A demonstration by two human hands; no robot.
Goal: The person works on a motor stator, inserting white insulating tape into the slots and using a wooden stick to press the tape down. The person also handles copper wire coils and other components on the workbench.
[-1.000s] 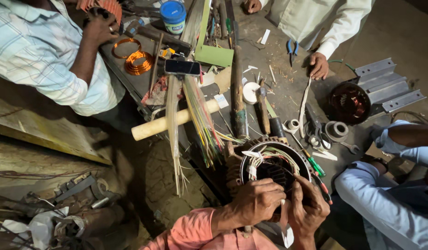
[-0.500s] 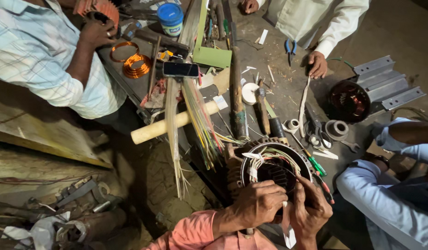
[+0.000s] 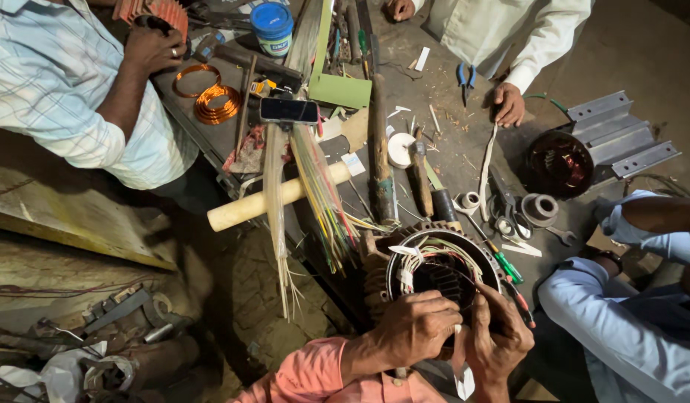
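The motor [image 3: 442,276] sits on the worktop [image 3: 449,142] while the left hand [image 3: 416,327] steadies its rim, fingers curled, and the right hand [image 3: 502,339] pinches its wires [image 3: 423,257].

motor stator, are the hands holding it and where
Both hands rest on the motor stator at its near rim: left hand, right hand. Whether either closes a grip cannot be told.

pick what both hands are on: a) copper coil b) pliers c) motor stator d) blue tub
c, the left hand and right hand both rest on the rim of the round motor stator with its white-tied windings.
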